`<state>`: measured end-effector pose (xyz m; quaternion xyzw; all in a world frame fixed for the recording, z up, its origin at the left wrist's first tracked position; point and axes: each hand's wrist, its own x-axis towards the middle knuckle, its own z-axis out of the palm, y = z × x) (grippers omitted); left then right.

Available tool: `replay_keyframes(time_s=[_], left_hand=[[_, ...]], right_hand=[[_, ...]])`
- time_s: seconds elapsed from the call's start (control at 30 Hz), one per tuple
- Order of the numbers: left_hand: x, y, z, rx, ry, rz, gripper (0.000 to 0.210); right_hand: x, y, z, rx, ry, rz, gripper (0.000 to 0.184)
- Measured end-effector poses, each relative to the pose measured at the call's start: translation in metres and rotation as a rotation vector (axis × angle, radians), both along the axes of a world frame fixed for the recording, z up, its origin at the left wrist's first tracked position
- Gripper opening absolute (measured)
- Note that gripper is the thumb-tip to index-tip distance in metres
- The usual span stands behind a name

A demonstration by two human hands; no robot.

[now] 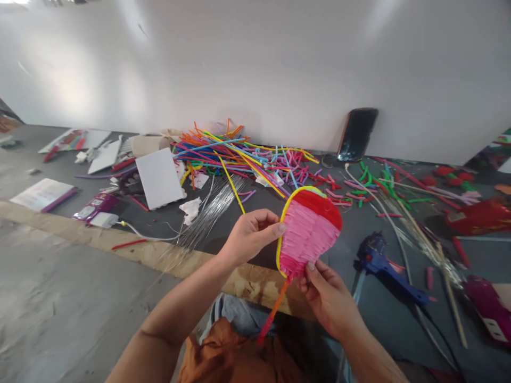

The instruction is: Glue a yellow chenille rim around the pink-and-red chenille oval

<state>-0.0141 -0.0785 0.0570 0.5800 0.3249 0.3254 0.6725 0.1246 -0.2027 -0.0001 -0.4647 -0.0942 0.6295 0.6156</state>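
Between my hands is a fan-shaped pipe cleaner craft [309, 234], pink with a red top band and an orange and red stem [275, 311]. A yellow pipe cleaner [280, 242] edges its left side and top. My left hand [255, 231] pinches the left edge, thumb on the yellow border. Lower down, my right hand [325, 287] grips the bottom right edge near the stem, its thumb on the pink front. The fingers behind the craft are partly hidden. To the right lies a blue hot glue gun [389, 268] on the dark table.
A heap of coloured pipe cleaners [227, 151] lies against the white wall, where a phone [358, 134] leans. Thin wires [207, 213], a white card [160, 178] and a purple power strip [96, 207] are at left. White cables [393, 229] and wooden sticks [451, 298] spread at right.
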Motion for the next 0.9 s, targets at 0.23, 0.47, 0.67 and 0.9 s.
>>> replay_keyframes(time_s=[0.23,0.47,0.67,0.9], left_hand=[[-0.008,0.014,0.039,0.589,0.145,-0.062,0.015],[0.014,0.046,0.081,0.545,0.077,-0.432,0.021],[0.03,0.068,0.073,0.6,0.366,-0.848,0.012],[0.041,0.085,0.016,0.491,0.506,-0.87,0.014]], right_hand=[[-0.004,0.003,0.005,0.033,0.254,0.205,0.02],[-0.016,-0.01,0.008,0.005,0.328,0.377,0.034],[0.019,-0.028,0.007,0.028,-0.452,0.53,0.028],[0.105,-0.039,-0.005,-0.066,-2.033,0.07,0.039]])
